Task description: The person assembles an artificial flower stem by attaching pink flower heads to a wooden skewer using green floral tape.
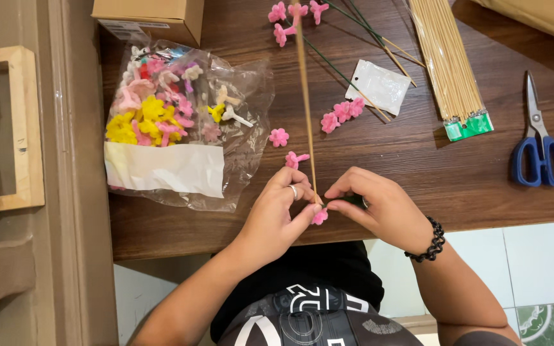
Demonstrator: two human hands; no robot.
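At the near edge of the wooden surface (418, 192), the left hand (276, 214) and right hand (379, 205) meet. Each grip pinches 1 thin wooden stick (305, 96) beside a pink flower (319, 216).

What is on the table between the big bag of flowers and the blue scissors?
In the head view, between the bag of flowers and the blue scissors lie loose pink flowers, a small white packet and a bundle of wooden skewers.

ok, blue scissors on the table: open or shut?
Shut. The scissors lie flat at the table's right end, blades together in one point, the two handle loops side by side, clear of both hands.
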